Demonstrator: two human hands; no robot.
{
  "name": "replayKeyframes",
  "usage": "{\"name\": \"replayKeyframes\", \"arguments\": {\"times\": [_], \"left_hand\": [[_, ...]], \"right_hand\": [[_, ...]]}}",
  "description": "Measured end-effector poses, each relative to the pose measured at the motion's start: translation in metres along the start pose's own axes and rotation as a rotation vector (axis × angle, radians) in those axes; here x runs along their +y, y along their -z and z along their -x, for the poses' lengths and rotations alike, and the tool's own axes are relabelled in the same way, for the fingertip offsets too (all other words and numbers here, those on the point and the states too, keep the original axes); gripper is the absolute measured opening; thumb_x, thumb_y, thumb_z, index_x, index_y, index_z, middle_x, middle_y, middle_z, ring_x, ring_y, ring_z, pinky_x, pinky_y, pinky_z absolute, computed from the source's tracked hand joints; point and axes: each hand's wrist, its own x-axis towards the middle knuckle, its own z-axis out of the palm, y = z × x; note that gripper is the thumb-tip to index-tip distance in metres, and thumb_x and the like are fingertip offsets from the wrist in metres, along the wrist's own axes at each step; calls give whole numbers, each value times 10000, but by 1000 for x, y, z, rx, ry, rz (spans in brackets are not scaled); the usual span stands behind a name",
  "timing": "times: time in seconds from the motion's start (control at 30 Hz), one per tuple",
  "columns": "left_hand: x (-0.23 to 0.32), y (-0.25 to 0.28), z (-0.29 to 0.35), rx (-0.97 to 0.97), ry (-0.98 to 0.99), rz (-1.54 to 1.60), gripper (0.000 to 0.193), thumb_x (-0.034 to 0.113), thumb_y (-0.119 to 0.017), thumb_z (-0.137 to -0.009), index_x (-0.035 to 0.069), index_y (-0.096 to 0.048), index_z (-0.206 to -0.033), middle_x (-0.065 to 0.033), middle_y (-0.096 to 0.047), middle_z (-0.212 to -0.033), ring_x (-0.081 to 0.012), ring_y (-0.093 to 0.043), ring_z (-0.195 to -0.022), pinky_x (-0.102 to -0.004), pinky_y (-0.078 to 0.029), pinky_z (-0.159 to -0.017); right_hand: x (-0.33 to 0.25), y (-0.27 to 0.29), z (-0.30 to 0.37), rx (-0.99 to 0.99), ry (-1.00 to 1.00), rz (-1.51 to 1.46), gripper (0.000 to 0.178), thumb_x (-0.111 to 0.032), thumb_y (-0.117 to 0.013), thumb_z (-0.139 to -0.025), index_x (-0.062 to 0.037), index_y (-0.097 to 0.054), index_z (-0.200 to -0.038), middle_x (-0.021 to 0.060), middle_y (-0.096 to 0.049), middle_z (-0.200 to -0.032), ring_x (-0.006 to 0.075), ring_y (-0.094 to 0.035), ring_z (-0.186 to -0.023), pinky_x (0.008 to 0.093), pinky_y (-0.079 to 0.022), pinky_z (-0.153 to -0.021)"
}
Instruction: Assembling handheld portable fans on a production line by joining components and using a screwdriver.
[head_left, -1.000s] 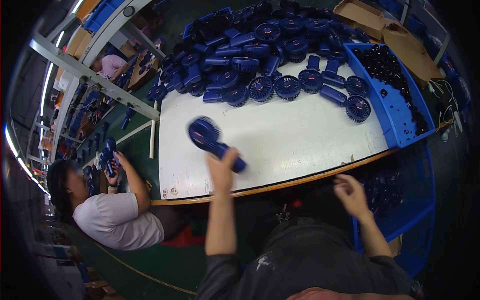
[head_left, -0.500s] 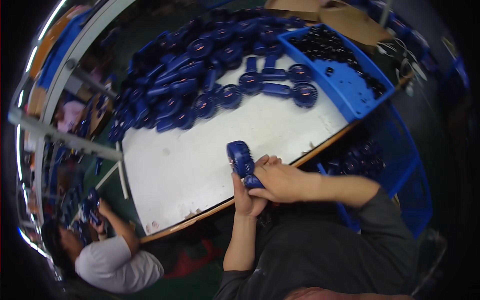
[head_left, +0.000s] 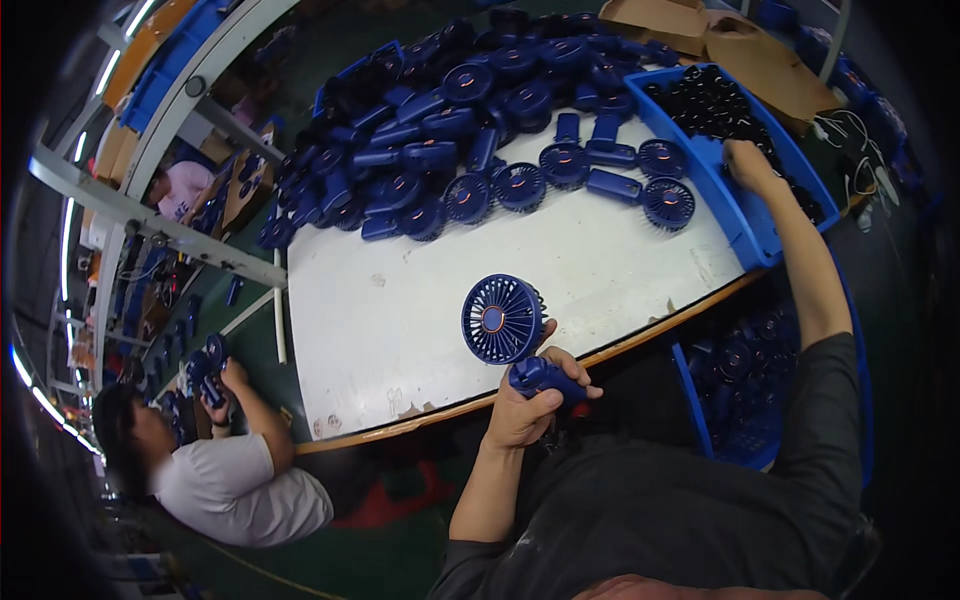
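White tabletop (head_left: 400, 300) spread left of the blue bin (head_left: 738, 232). There the left hand (head_left: 520, 412) clasped a fan (head_left: 500, 322) by its handle, head beyond the grip — the right hand (head_left: 746, 163) was inside the bin, hold unreadable.

A white-topped workbench (head_left: 400, 300) (edged in a wood tone) spans the middle, with green floor (head_left: 365, 550) at lower left and a grey metal frame (head_left: 220, 250) and strip lights (head_left: 68, 258) at upper left.

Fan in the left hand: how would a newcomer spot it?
Start at the white tabletop, with heaped blue fans along its far side. At the near side, the left hand holds a single fan. Unlike the others, it is held up, apart from the heap.
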Motion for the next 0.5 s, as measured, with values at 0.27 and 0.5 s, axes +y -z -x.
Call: {"name": "replayKeyframes", "arguments": {"times": [0.27,0.5], "left_hand": [[-8,4,2,94,-23,-219,403,-17,-646,-880,-31,-523,-1264,-129,-589,-1026,-227,-635,-933,-359,-629,-709],[-29,-2,-20,306,-202,-749,363,9,-659,-906,-49,-519,-1235,-70,-634,-872,-125,-654,-769,-259,-560,-723]], "right_hand": [[-31,34,17,161,-47,-143,228,93,-540,-795,25,-662,-975,242,-689,-993,391,-673,-945,427,-528,-864],[-258,38,148,-213,382,-763,201,45,-580,-777,11,-664,-957,160,-689,-862,240,-686,-827,360,-536,-733]]}}
